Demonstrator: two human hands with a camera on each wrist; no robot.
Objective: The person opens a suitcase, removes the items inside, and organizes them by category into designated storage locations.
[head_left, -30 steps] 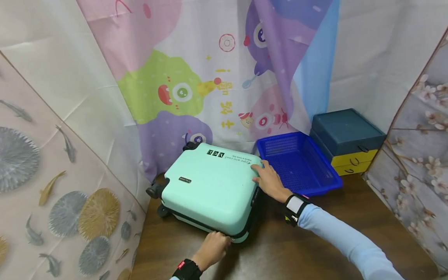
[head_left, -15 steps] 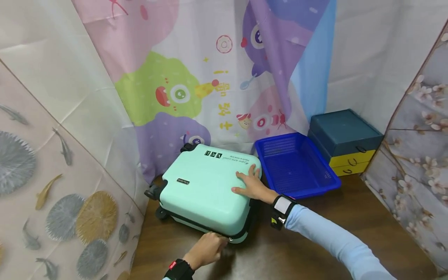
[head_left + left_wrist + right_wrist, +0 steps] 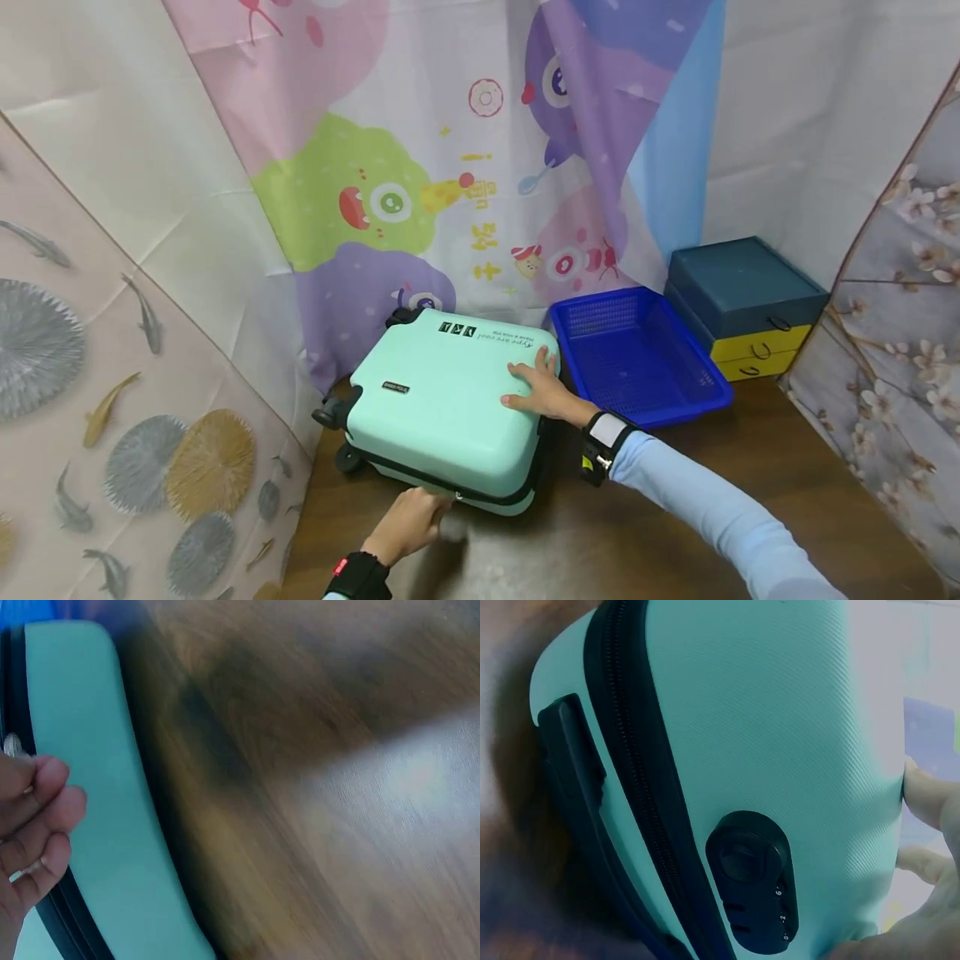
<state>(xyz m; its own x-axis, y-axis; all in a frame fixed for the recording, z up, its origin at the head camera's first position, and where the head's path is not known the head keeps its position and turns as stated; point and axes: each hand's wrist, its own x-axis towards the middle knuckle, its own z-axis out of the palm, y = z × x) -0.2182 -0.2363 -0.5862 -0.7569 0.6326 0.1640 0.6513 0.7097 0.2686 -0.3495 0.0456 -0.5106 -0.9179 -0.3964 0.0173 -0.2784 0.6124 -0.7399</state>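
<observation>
Pinching the zip pull [image 3: 13,744] in the left hand [image 3: 407,521], slid farther from the right hand [image 3: 542,393], spread on the suitcase [image 3: 442,404]; likely running more zip [image 3: 630,750].

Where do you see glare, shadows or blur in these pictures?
Head view: soft sheen on the table, a dark shadow near the left hand; left wrist view: bright glare on the table at right, broad shadow beside it; right wrist view: combination lock fairly crisp, right hand hazy, table at left blurred.
</observation>
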